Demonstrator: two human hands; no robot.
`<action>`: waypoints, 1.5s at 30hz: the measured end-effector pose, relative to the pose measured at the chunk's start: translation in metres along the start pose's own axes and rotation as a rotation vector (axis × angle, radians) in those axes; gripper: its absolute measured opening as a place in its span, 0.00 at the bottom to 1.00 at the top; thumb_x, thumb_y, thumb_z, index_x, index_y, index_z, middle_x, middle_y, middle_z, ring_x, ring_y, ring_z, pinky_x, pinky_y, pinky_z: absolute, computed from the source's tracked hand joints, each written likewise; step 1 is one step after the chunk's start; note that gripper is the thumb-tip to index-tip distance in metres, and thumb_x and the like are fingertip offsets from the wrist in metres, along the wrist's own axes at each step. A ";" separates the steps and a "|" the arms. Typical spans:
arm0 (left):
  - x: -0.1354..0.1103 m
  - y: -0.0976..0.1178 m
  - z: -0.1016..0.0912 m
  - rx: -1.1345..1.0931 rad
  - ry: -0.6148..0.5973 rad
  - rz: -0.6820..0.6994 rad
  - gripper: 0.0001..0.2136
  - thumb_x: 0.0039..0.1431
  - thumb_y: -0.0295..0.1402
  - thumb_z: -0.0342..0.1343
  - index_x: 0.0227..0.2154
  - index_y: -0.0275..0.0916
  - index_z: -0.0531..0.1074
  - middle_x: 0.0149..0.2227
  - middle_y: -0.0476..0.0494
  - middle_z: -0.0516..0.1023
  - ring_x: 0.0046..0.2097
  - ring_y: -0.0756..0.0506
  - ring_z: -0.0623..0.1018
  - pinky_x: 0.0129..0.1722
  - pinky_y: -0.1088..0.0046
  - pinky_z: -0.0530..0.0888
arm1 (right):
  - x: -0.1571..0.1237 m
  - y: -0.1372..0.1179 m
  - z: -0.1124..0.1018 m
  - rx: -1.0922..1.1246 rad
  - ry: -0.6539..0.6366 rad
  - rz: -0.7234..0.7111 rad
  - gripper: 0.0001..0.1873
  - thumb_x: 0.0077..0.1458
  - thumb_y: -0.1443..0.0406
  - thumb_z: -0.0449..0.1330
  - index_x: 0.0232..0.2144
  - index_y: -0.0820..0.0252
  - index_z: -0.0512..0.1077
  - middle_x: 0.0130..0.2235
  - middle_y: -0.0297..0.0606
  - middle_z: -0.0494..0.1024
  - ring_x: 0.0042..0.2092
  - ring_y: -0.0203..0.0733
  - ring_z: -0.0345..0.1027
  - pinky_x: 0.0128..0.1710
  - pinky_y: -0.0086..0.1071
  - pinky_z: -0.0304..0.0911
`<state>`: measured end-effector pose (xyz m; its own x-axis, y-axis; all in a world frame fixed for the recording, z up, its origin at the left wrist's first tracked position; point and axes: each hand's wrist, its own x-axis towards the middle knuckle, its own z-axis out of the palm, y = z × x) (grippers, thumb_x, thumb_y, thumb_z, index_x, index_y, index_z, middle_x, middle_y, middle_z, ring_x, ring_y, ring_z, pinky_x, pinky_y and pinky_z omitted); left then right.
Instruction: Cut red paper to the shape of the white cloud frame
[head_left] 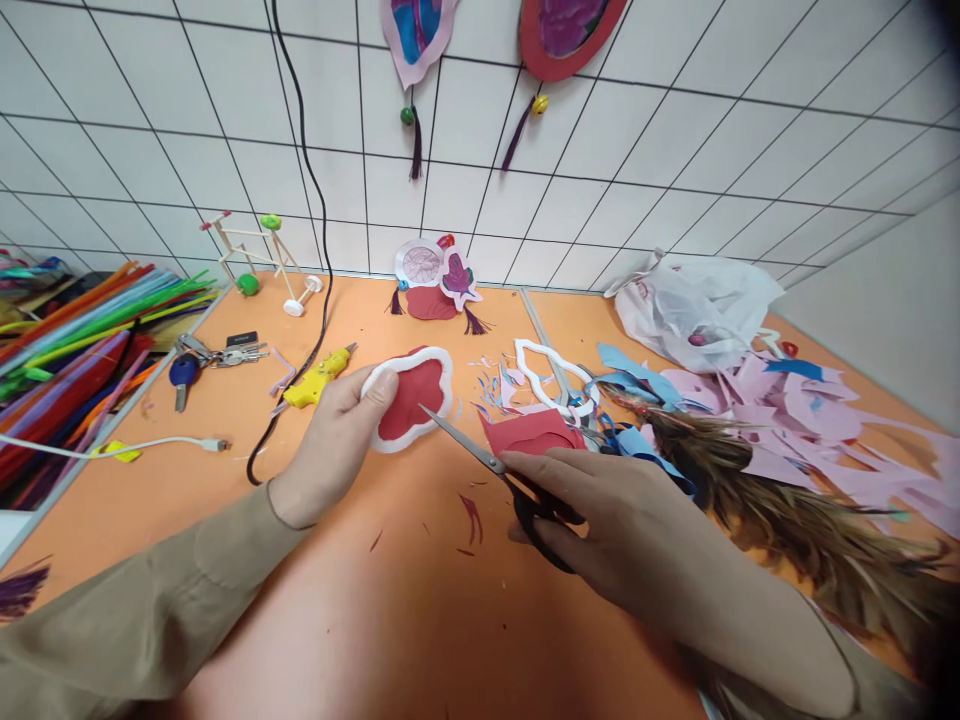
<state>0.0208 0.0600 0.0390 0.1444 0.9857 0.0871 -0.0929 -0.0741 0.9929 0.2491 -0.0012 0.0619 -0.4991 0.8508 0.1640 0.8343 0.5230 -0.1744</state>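
My left hand [334,440] pinches a paper cutout [414,396] at its left edge, a red centre inside a wavy white border. Black-handled scissors [491,462] sit in my right hand [607,500], fingers around the handles. Their blades look closed and point up-left, the tip in front of the cutout's red middle; whether it touches cannot be seen. Beyond my right hand lies a red paper piece [534,432], with a white wavy paper outline [541,352] behind it. Thin red paper slivers [469,518] are scattered on the orange table [390,600] below the scissors.
A yellow glue gun [319,378] with a black cord lies left of my left hand, near keys [238,352] and a white cable [150,450]. Pink paper scraps [787,420], brown feathers [787,520] and a plastic bag [694,310] crowd the right. Finished ornaments [431,268] lean at the wall.
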 end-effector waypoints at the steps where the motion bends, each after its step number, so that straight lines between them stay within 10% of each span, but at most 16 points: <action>1: 0.002 0.001 -0.001 -0.102 -0.016 -0.048 0.17 0.58 0.45 0.58 0.25 0.34 0.77 0.23 0.47 0.75 0.26 0.50 0.71 0.27 0.76 0.69 | 0.001 -0.001 0.001 0.021 -0.077 0.034 0.09 0.49 0.72 0.59 0.34 0.57 0.72 0.26 0.31 0.77 0.26 0.36 0.69 0.23 0.29 0.46; 12: 0.010 0.005 -0.006 -0.529 -0.129 -0.244 0.09 0.54 0.35 0.64 0.28 0.32 0.80 0.29 0.41 0.81 0.31 0.47 0.78 0.35 0.74 0.75 | 0.004 -0.014 0.040 -0.025 -0.462 -0.059 0.04 0.57 0.71 0.55 0.32 0.61 0.70 0.30 0.36 0.77 0.26 0.35 0.64 0.23 0.34 0.36; 28: 0.003 0.008 -0.001 -0.413 -0.255 -0.287 0.14 0.54 0.42 0.63 0.25 0.33 0.78 0.30 0.38 0.81 0.36 0.41 0.79 0.34 0.68 0.75 | 0.008 -0.012 0.038 0.120 -0.460 -0.098 0.08 0.53 0.70 0.61 0.38 0.60 0.74 0.32 0.37 0.77 0.30 0.36 0.68 0.24 0.30 0.47; 32: 0.002 0.008 -0.002 -0.331 -0.324 -0.212 0.16 0.56 0.44 0.60 0.28 0.34 0.79 0.32 0.38 0.81 0.35 0.42 0.78 0.31 0.70 0.73 | 0.008 0.007 -0.003 0.150 -0.349 -0.138 0.15 0.56 0.74 0.57 0.20 0.59 0.72 0.19 0.31 0.70 0.20 0.32 0.60 0.21 0.29 0.48; 36: 0.000 0.008 -0.002 -0.178 -0.434 -0.158 0.17 0.60 0.45 0.55 0.38 0.36 0.80 0.38 0.38 0.82 0.40 0.41 0.78 0.39 0.67 0.73 | 0.024 0.015 -0.029 0.338 0.402 0.084 0.09 0.59 0.68 0.56 0.38 0.59 0.76 0.34 0.40 0.79 0.34 0.40 0.72 0.33 0.32 0.65; 39: -0.002 0.007 -0.001 -0.079 -0.478 -0.134 0.18 0.62 0.45 0.54 0.45 0.38 0.79 0.42 0.38 0.81 0.44 0.40 0.78 0.43 0.66 0.72 | 0.044 0.012 -0.023 0.638 0.270 -0.054 0.17 0.58 0.65 0.56 0.49 0.59 0.73 0.45 0.44 0.79 0.46 0.43 0.72 0.42 0.37 0.69; 45: -0.002 0.004 -0.003 -0.033 -0.464 -0.115 0.19 0.63 0.45 0.52 0.47 0.38 0.78 0.44 0.38 0.81 0.43 0.41 0.77 0.38 0.70 0.72 | 0.060 0.007 -0.006 0.698 0.184 -0.003 0.10 0.56 0.66 0.58 0.35 0.64 0.78 0.31 0.39 0.78 0.32 0.36 0.69 0.31 0.30 0.63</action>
<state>0.0172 0.0586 0.0429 0.5795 0.8149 0.0115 -0.0805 0.0432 0.9958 0.2268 0.0533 0.0758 -0.4021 0.8596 0.3153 0.4582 0.4871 -0.7435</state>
